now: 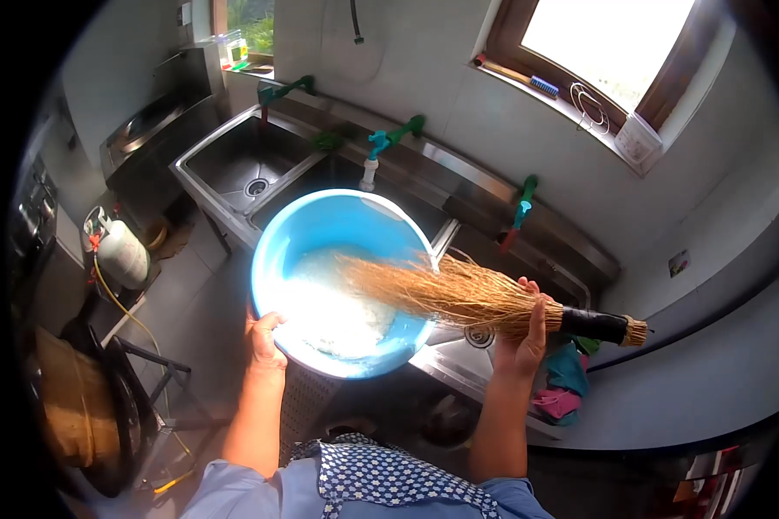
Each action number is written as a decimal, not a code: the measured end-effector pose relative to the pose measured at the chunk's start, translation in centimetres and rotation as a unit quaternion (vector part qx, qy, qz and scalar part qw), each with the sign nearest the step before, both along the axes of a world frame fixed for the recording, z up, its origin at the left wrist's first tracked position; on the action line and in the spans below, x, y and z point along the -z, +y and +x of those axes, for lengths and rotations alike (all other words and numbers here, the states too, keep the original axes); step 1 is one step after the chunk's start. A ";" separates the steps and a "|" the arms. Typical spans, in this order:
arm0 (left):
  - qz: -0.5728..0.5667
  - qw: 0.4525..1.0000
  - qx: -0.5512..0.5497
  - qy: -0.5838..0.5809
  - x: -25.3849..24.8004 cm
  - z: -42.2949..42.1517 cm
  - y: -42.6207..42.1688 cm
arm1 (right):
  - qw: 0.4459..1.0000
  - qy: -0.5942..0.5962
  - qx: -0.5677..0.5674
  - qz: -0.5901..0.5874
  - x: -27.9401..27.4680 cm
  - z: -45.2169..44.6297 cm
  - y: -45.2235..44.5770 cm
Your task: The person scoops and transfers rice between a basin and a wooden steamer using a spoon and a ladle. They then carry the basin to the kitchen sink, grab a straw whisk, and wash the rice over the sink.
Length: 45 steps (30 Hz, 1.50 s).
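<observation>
A large blue basin point(411, 346) is tilted over the steel sinks, with a pale, brightly lit layer inside that I cannot make out clearly. My left hand point(267, 340) grips its lower left rim. A straw brush point(485, 298) with a black-wrapped handle lies across the basin's right rim, its bristle ends inside the basin. My right hand point(524, 333) is closed around the bristles near the black wrap, which points right. The basin hides part of the middle sink.
Taps point(381, 143) with green pipes stand along the wall behind the steel sinks point(255, 156). At left are a gas cylinder point(125, 255) with a yellow hose and a black metal stand point(151, 359). Cloths point(567, 381) lie at the right. A brush point(543, 86) rests on the windowsill.
</observation>
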<state>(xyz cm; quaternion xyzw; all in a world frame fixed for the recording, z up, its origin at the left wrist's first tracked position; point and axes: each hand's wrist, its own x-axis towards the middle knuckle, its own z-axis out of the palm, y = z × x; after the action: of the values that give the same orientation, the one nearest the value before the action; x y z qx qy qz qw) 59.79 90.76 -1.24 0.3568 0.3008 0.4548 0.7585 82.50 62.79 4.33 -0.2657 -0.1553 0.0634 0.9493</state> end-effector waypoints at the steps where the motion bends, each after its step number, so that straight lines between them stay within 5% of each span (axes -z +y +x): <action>1: -0.013 1.000 -0.006 0.000 0.4 0.0 0.1 | 1.000 -0.008 -0.009 -0.013 -0.7 -0.4 0.0; 5: -0.007 1.000 -0.030 -0.006 -1.2 0.3 -0.3 | 0.989 -0.075 -0.016 -0.123 1.0 -3.6 0.2; 8: 0.014 0.999 -0.029 -0.009 -1.6 0.0 -0.2 | 0.983 0.006 -0.069 -0.173 4.3 -7.1 -0.9; 12: 0.071 0.996 -0.057 -0.014 -0.9 0.2 1.0 | 0.981 -0.007 -0.109 -0.157 5.1 -9.5 -2.0; 14: 0.089 0.994 -0.065 -0.024 -0.8 0.1 1.7 | 0.912 -0.260 -0.047 -0.313 6.0 -10.3 -2.5; 16: 0.091 0.993 -0.068 -0.038 -1.4 0.1 1.8 | 0.871 -0.335 -0.043 -0.356 6.2 -11.3 -2.6; 24: 0.140 0.985 -0.084 -0.052 -3.1 0.3 4.4 | 0.927 -0.266 -0.187 -0.186 2.7 -11.1 3.4; 32: 0.125 0.990 -0.051 -0.040 -2.1 -1.3 9.4 | 0.943 -0.154 -0.197 -0.219 2.1 -7.8 8.1; 37: 0.111 0.991 -0.056 -0.043 -2.4 -0.9 11.0 | 0.842 -0.282 -0.327 -0.322 1.3 -5.5 10.7; 40: 0.095 0.993 -0.072 -0.019 -2.6 -1.0 11.2 | 0.818 -0.127 -0.492 -0.270 -0.3 -5.7 9.9; 43: 0.097 0.993 -0.071 -0.019 -2.5 -1.1 11.3 | 0.782 -0.047 -0.543 -0.302 0.8 -5.0 8.5; 45: 0.110 0.992 -0.065 -0.014 -2.4 -1.1 11.1 | 0.768 0.021 -0.605 -0.211 2.5 -4.5 8.1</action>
<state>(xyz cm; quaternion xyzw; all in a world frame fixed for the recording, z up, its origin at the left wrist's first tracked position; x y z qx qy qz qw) 58.67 101.87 1.16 0.4114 0.2611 0.5388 0.6872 78.03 70.87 1.82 -0.3089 -0.2470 0.6609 0.6378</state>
